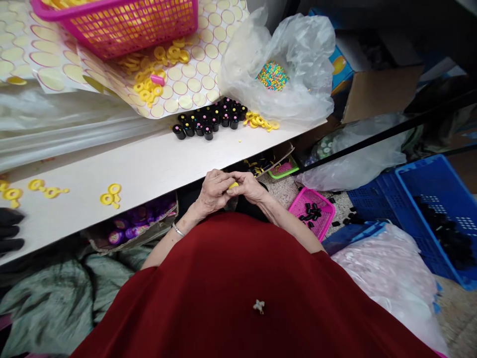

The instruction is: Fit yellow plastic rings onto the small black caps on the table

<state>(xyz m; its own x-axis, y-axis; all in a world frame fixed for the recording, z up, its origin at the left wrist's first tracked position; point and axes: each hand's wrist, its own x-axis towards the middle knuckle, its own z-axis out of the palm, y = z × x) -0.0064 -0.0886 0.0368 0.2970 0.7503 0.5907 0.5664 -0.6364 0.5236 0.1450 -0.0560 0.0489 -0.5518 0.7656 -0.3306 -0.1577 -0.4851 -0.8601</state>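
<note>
Red garment fills our lap. Just past it, left hand (pixel 213 191) and right hand (pixel 249 187) meet below the surface (pixel 149 166) edge, fingers curled shut together on a small yellow piece (pixel 233 185), mostly hidden between them. On the surface beyond: loose yellow rings (pixel 111 194), then a cluster of black caps (pixel 210 121), a plastic bag of coloured beads (pixel 273 75), a pink basket (pixel 119 22) farthest.

a small yellow plastic piece (pixel 233 185) sits pinched between the fingertips of both hands, mostly hidden, just below the white tabletop's (pixel 149 164) front edge.
</note>
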